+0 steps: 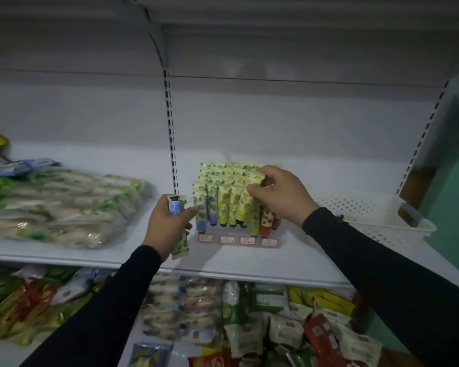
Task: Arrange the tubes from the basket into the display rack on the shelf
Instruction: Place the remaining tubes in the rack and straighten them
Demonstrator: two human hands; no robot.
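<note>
A clear display rack point(239, 241) with price labels along its front stands on the white shelf point(133, 254). Several rows of green, yellow and blue floral tubes point(224, 205) stand in it, with red ones point(266, 221) at the right. My left hand point(167, 225) grips a blue-capped floral tube point(176, 206), cap up, just left of the rack. My right hand point(278, 193) pinches a yellow-green tube point(253, 181) among the rack's right rows. The white perforated basket point(368, 215) sits on the shelf to the right.
A big clear bag of packaged goods point(61, 205) lies on the shelf's left half. Below the shelf, many snack packets point(263, 321) fill the lower level. A brown post point(419, 186) leans at the far right beside the basket.
</note>
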